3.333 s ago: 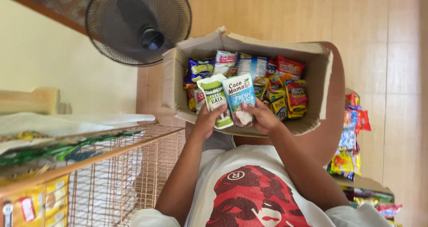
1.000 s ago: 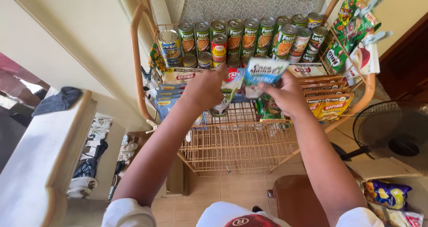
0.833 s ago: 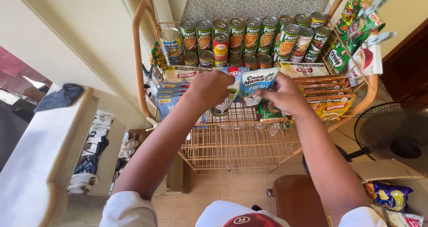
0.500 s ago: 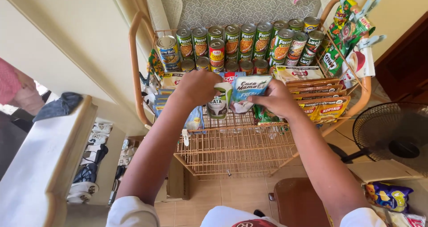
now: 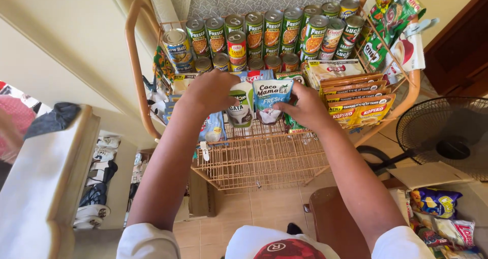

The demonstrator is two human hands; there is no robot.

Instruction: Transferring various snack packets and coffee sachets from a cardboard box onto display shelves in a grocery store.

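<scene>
Both hands are up over a wire rack (image 5: 264, 160) stocked with groceries. The left hand (image 5: 211, 91) has its fingers curled around a white and green packet (image 5: 241, 106), gripping it from the nine o'clock side with the knuckles on top. The right hand (image 5: 305, 105) pinches a blue and white packet (image 5: 269, 100) from the three o'clock side, thumb on the front face and the other fingers tucked behind. The two packets stand upright and touch edge to edge, held just above the bare wire shelf at the middle of the rack. At twelve o'clock from the packets stand rows of tins (image 5: 264, 33), stacked along the back of the rack. At three o'clock, just beside the right hand, lies a fanned stack of yellow and orange sachets (image 5: 358, 104). Below the left hand, at seven o'clock from the packets, a pale blue pouch (image 5: 212, 128) leans on the wire. Hanging strips of green sachets (image 5: 389, 20) sit at two o'clock, by the rack's curved frame. A standing fan (image 5: 450, 137) is at four o'clock, well apart from the hands, with a box of snack bags (image 5: 439, 208) nearer the person.
</scene>
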